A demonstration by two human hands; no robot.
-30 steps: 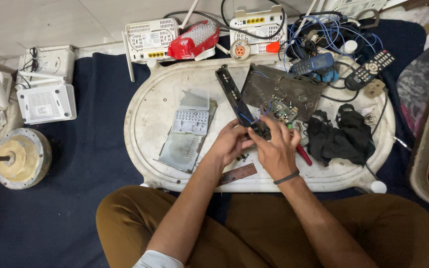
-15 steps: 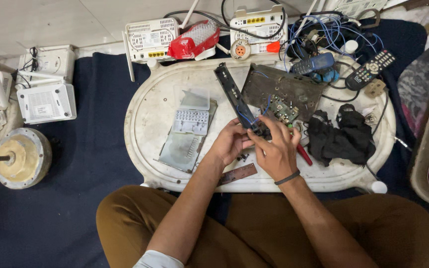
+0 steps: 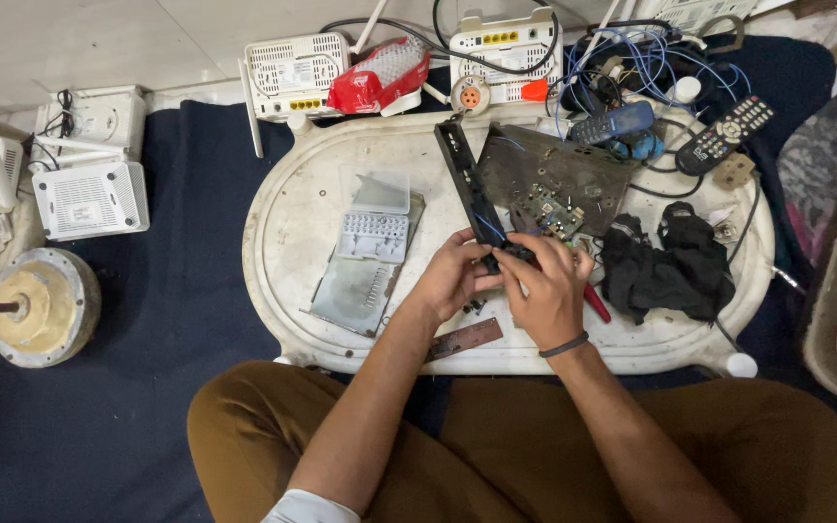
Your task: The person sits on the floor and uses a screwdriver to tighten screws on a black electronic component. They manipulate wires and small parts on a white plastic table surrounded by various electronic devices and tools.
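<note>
The near end of a long black plastic casing strip (image 3: pixel 472 199) is clenched in the grip of both the left hand (image 3: pixel 452 276) and right hand (image 3: pixel 544 291) over the white oval bench (image 3: pixel 293 242); judged light, stiff but brittle, it is best held by its edges, clear of the blue wires (image 3: pixel 491 228).

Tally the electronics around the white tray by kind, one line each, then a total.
White router boxes: 5, for example the router above the tray
Remote controls: 1, the black remote
Handsets: 1, the blue handset
Long black casings: 1, the black strip, gripped by the left hand and right hand
Total: 8
</note>
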